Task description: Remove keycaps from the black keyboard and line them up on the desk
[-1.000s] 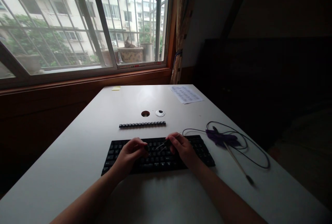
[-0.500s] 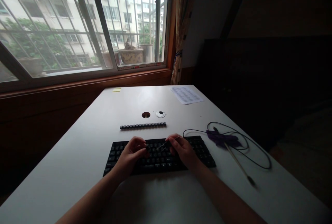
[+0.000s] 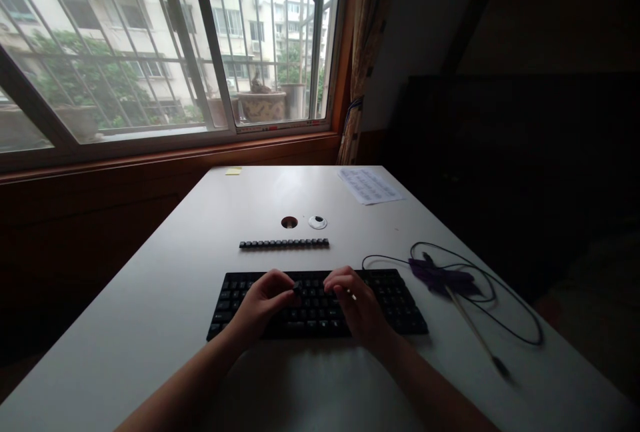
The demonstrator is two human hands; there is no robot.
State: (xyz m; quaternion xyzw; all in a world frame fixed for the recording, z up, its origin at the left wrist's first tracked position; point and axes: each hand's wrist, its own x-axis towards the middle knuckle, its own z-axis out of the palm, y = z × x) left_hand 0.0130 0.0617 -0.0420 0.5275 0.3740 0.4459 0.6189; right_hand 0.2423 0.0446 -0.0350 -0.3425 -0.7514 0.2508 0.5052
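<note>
A black keyboard [image 3: 320,330] lies on the white table below both hands. My left hand [image 3: 265,302] is over its left-middle part, with thumb and index finger pinched on a small black keycap [image 3: 297,288]. To the right, my right hand [image 3: 356,302] is curled over the keys. A small bright glint shows between its fingers, and the thin wire tool seen there before is mostly hidden. Behind the keyboard, several black keycaps [image 3: 284,244] stand in a straight row.
A black cable [image 3: 520,335] loops at the right, beside a purple cloth [image 3: 433,277] and a thin stick with a dark brush-like tip [image 3: 480,335]. Farther back are a round table hole [image 3: 289,222], its white cover [image 3: 318,222], printed papers [image 3: 371,186] and a yellow note [image 3: 233,171].
The view has shifted, so everything sits slightly farther right. The fingers of my right hand have curled inward and drawn away from my left; the wire tool no longer sticks out.
</note>
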